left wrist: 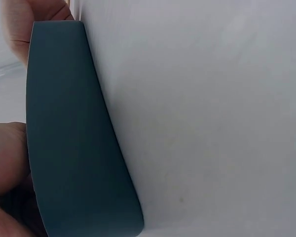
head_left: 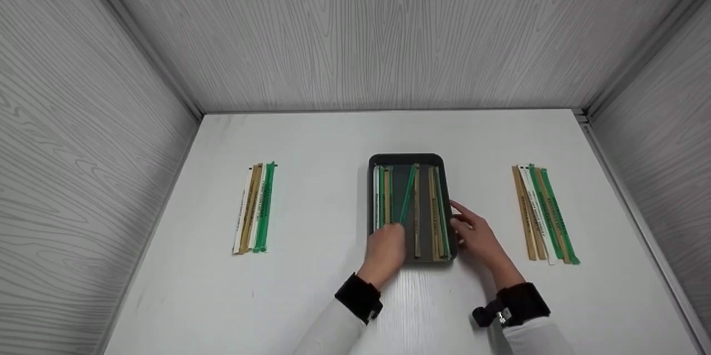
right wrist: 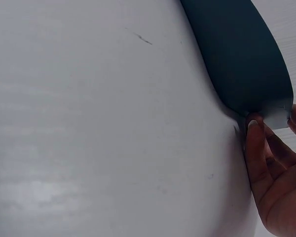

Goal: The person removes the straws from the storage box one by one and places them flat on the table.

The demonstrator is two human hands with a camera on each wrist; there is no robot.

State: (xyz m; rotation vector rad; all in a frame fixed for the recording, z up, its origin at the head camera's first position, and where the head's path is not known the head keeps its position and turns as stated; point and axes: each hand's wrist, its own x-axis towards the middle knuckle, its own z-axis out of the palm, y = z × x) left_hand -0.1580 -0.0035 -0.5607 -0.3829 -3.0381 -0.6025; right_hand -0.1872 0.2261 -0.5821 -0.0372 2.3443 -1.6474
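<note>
A dark rectangular tray (head_left: 425, 199) stands in the middle of the white table, with several slim wrapped sticks in white, green and tan lying lengthwise in it. My left hand (head_left: 386, 246) is over the tray's near left corner, its fingers curled on the lower end of a slanted green wrapped stick (head_left: 408, 194). The fingertips there are hidden in the head view. At the right side my right hand (head_left: 480, 241) grips the tray wall; in the right wrist view its fingers meet the tray's end (right wrist: 241, 54) low down. The tray's outer wall (left wrist: 74, 128) fills the left wrist view's left part.
A row of white, tan and green wrapped sticks (head_left: 255, 208) lies on the table (head_left: 311, 299) at left. Another such row (head_left: 544, 213) lies at right, slightly fanned. Grey wood-grain panels (head_left: 389, 33) enclose the table's back and sides.
</note>
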